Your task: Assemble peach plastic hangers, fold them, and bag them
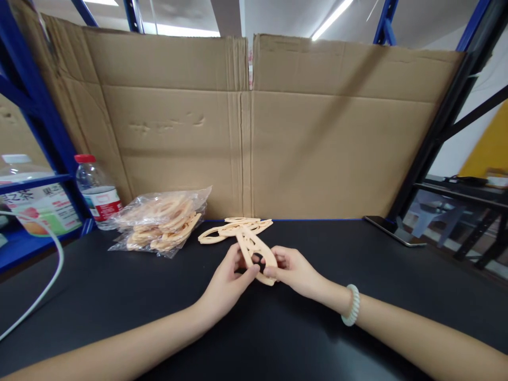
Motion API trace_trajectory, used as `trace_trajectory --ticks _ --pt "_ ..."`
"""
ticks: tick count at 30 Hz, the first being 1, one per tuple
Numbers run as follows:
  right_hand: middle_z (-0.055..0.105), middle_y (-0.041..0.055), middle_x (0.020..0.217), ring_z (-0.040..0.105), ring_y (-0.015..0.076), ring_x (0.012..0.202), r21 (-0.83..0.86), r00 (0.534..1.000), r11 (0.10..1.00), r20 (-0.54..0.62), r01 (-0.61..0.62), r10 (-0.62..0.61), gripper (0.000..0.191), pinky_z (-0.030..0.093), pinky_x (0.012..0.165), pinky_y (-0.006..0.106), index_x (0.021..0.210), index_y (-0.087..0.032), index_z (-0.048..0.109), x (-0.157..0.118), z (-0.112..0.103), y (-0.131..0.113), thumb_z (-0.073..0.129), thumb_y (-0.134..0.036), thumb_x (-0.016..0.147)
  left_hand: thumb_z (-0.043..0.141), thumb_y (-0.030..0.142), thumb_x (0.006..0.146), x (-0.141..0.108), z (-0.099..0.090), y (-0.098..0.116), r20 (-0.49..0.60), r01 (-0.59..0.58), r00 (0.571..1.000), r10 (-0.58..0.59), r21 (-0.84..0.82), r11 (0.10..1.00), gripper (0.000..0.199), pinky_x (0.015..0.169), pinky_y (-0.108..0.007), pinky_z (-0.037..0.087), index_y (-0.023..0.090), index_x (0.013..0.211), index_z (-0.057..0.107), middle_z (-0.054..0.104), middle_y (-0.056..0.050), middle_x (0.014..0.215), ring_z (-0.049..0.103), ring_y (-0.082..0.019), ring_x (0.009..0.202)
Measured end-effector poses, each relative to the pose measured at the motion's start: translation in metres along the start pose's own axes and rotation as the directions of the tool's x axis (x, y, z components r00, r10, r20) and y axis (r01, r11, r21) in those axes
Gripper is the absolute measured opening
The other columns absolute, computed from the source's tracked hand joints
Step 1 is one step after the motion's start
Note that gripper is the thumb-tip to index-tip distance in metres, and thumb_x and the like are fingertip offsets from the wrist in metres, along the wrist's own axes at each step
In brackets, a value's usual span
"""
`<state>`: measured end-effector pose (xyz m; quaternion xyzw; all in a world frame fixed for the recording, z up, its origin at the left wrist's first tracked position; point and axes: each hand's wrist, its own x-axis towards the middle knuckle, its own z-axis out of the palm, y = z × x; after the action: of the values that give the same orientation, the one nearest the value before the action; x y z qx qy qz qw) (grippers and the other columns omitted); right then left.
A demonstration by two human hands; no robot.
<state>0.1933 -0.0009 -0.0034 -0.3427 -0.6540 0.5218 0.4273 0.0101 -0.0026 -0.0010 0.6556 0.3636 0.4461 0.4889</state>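
Between my two hands is a pale, wood-coloured flat piece (254, 246) with cut-out openings, tilted up off the black table. My left hand (229, 280) pinches its lower left edge, thumb in front. On the lower right edge, my right hand (294, 269) grips with thumb and fingers; some fingertips show through the opening. Just behind lie several similar cut-out pieces (216, 235) in a loose overlapping pile. What the piece is meant to be I cannot make out.
Clear plastic bags (162, 219) of similar pieces lie at the left. A red-capped bottle (97, 193) stands beside them, near a white cable (55, 270). At the back right rests a phone-like flat object (391, 230). Cardboard (178, 127) walls off the back of the black table (317, 338).
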Motion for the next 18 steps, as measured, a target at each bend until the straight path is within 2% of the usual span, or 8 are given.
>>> trace_trajectory --ticks 4,9,13,16,18 --pt "0.058 -0.0005 0.076 0.054 0.0130 0.069 -0.063 0.997 0.996 0.033 0.068 -0.066 0.028 0.043 0.065 0.027 0.083 -0.016 0.057 -0.003 0.005 -0.002 0.066 -0.043 0.082 0.064 0.036 0.082 0.000 0.000 0.002 -0.002 -0.044 0.999 0.044 -0.062 0.997 0.040 0.078 -0.034 0.054 0.018 0.115 0.052 0.068 -0.007 0.097 0.065 -0.023 0.092" --pt "0.059 0.0014 0.074 0.054 0.0135 0.069 -0.162 0.993 0.983 -0.060 0.090 -0.100 0.030 0.043 0.064 0.027 0.080 -0.015 0.062 -0.004 0.005 -0.003 0.063 -0.045 0.085 0.062 0.036 0.084 -0.002 -0.003 0.009 -0.080 -0.095 0.992 0.096 0.016 0.995 0.024 0.081 -0.031 0.051 0.017 0.099 0.062 0.068 -0.006 0.095 0.064 -0.022 0.091" --pt "0.059 -0.0007 0.073 0.053 0.0103 0.059 -0.047 0.991 0.999 -0.132 0.008 -0.015 0.033 0.043 0.055 0.024 0.084 -0.016 0.060 -0.002 0.001 0.000 0.072 -0.046 0.076 0.055 0.042 0.089 -0.005 -0.004 0.009 -0.129 -0.081 0.987 0.096 0.117 0.990 0.026 0.072 -0.028 0.048 0.017 0.086 0.062 0.066 -0.005 0.092 0.060 -0.019 0.083" --pt "0.061 -0.0006 0.075 0.057 0.0097 0.058 0.090 0.991 0.995 -0.125 -0.036 0.047 0.036 0.044 0.053 0.022 0.085 -0.017 0.057 -0.001 -0.004 0.000 0.078 -0.043 0.070 0.052 0.043 0.091 -0.006 -0.005 0.008 -0.167 -0.086 0.980 0.108 0.131 0.988 0.029 0.069 -0.027 0.045 0.017 0.096 0.062 0.061 -0.003 0.085 0.055 -0.017 0.077" --pt "0.062 0.0009 0.078 0.061 0.0100 0.062 0.161 0.993 0.984 -0.073 -0.075 0.088 0.033 0.047 0.056 0.022 0.082 -0.015 0.059 -0.001 -0.010 -0.003 0.076 -0.041 0.073 0.050 0.044 0.092 -0.007 -0.006 0.008 -0.189 -0.077 0.977 0.101 0.132 0.988 0.033 0.068 -0.026 0.044 0.018 0.108 0.061 0.056 0.000 0.080 0.051 -0.016 0.074"
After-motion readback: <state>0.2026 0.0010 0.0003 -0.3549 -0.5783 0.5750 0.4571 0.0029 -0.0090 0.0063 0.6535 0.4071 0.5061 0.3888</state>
